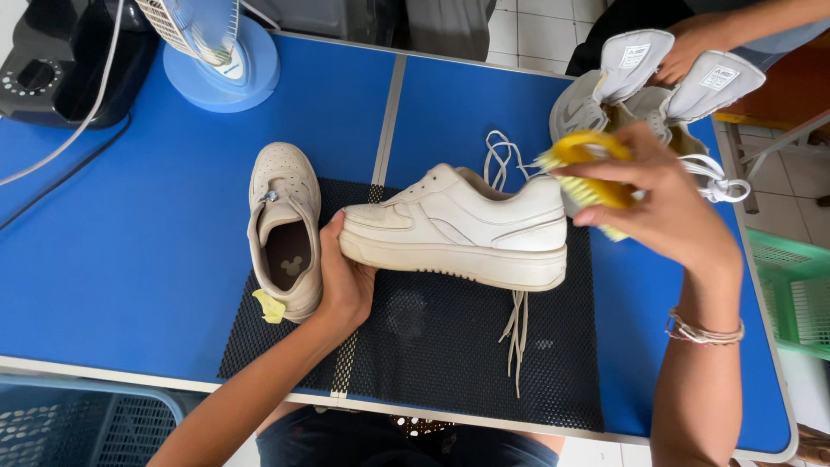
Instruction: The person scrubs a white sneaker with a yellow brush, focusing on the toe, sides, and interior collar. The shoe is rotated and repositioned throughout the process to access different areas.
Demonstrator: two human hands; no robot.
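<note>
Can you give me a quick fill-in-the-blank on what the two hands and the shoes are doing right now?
1. The left hand grips the white platform sneaker at its ____ end.
2. The right hand holds a ____ plastic scrub brush.
3. The beige sneaker lies on the black mesh ____.
4. The table top is ____.

Missing words: toe; yellow; mat; blue

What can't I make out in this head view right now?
- Sneaker toe: covered by the left hand.
- Yellow brush: its far end is hidden behind the right hand.
- Another person's hand at the top: cut off by the frame edge.
- Fan: top cropped by the frame edge.
</note>
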